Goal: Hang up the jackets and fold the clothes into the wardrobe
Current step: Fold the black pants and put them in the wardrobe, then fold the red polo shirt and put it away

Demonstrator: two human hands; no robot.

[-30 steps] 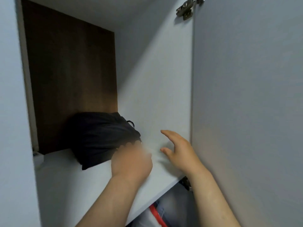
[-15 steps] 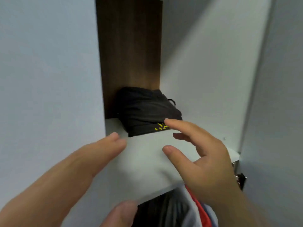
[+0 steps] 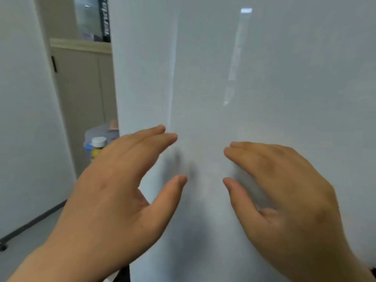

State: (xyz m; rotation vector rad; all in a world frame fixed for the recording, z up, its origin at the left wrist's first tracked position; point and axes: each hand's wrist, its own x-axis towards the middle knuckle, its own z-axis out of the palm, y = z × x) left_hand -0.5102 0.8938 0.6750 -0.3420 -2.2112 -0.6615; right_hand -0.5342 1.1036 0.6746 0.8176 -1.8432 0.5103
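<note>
Far left, a beige cabinet [image 3: 81,88] stood behind a white-capped bottle [image 3: 98,143]. Your left hand [image 3: 122,190] was spread, fingers straight, holding nothing. The wardrobe doors [image 3: 284,78] filled the view right in front of both hands, their seam [image 3: 173,78] just above your left hand. Your right hand [image 3: 284,190] was spread too, empty, with a gap between the hands; door contact unclear.

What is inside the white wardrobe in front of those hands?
Nothing inside shows: the white doors cover it fully, with only a thin seam between them. Left of them, a white-capped bottle stands in view.
</note>
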